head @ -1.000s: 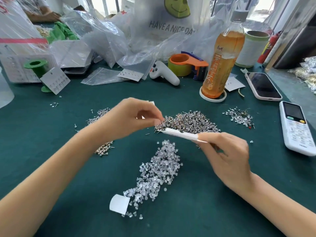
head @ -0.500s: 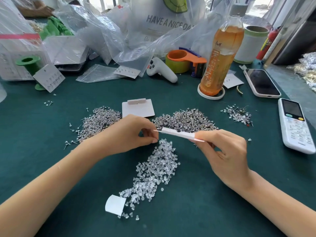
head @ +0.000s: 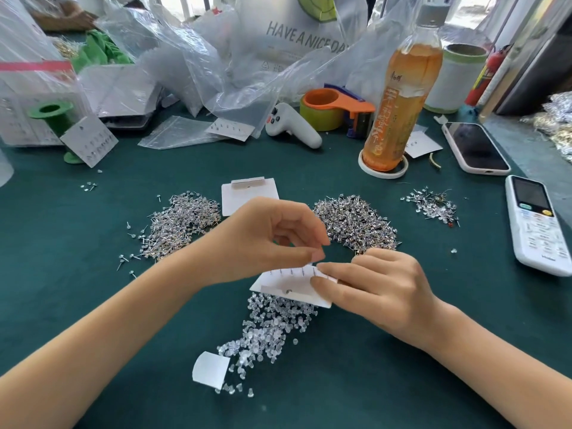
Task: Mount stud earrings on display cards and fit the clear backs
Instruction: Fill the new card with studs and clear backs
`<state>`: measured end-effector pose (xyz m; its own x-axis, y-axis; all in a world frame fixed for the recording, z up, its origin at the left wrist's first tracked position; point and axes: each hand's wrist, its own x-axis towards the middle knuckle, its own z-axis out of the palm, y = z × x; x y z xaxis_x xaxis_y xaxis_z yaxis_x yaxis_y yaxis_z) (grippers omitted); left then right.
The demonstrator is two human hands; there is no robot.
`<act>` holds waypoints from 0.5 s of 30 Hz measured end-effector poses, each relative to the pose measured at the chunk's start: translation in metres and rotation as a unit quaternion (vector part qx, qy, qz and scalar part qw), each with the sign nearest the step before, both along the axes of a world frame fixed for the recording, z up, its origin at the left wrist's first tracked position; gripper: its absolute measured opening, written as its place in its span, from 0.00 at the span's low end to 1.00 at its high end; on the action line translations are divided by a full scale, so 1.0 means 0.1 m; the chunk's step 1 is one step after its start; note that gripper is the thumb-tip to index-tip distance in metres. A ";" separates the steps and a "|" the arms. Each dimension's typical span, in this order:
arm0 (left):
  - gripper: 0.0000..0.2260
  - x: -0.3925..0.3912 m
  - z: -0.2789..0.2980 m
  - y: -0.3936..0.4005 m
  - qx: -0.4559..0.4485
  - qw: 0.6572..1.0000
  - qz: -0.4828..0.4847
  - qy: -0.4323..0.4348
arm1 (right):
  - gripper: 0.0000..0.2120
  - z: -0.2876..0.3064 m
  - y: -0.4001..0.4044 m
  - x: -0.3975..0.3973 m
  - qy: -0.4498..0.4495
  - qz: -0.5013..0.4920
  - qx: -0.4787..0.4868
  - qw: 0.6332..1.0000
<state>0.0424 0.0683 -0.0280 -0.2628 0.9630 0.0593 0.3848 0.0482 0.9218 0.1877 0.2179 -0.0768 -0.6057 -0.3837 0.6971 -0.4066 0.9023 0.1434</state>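
Fingers (head: 318, 257) of both hands pinch display card (head: 291, 286); bag (head: 297, 35) reads "HAVE A NICE DAY".

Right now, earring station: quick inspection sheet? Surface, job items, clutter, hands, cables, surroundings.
Surface: green felt table.
Job's things: display card held back-up, a row of stud posts poking through; clear backs pile below it; stud piles left and centre; spare card.
Clutter: tea bottle, tape dispenser, phone, remote, plastic bags.
Hands: right hand pinches the card; left hand pinches at the post row, whether it holds a back cannot be told.
Cables: nothing seen.
Surroundings: window behind, fire extinguisher at right.
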 end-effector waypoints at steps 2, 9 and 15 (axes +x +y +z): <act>0.08 0.02 0.00 0.00 -0.006 1.000 -0.011 0.014 | 0.07 0.00 -0.01 0.00 -0.008 0.000 -0.004 1.000; 0.08 0.06 0.03 0.00 -0.028 0.998 -0.030 0.036 | 0.06 -0.01 -0.01 0.01 -0.026 -0.002 -0.018 0.999; 0.07 0.06 0.05 -0.01 -0.029 0.998 -0.034 0.048 | 0.06 -0.03 -0.01 0.00 -0.027 0.003 -0.027 0.999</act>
